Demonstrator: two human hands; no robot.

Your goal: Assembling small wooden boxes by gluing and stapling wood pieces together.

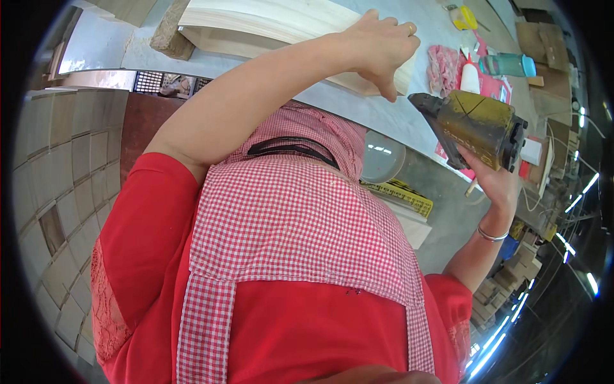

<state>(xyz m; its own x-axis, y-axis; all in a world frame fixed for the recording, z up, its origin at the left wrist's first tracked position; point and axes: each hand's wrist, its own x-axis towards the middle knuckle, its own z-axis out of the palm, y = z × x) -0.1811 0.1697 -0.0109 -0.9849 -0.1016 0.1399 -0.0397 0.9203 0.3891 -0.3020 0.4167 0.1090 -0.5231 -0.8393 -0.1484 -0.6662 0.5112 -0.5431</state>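
Note:
A pale wooden box [268, 18], or boards set together as one, lies along the workbench in front of me. My left hand [378, 52] reaches across to its right end, fingers curled over the edge and thumb hanging down the near side. Part of the end is hidden under that hand. In my right hand [495, 182] is a worn yellow and black nail gun [476, 125], its fingers wrapped round the handle and mostly hidden behind the body. The black nose of the tool points left, just short of my left thumb, apart from the wood.
A rough wooden block [173, 35] sits by the box's left end. To the right lie a pink mesh bag [444, 69], a white glue bottle [470, 78], a teal bottle [505, 64] and a yellow tape roll [463, 18]. Stacked wood pieces [64, 211] stand at left.

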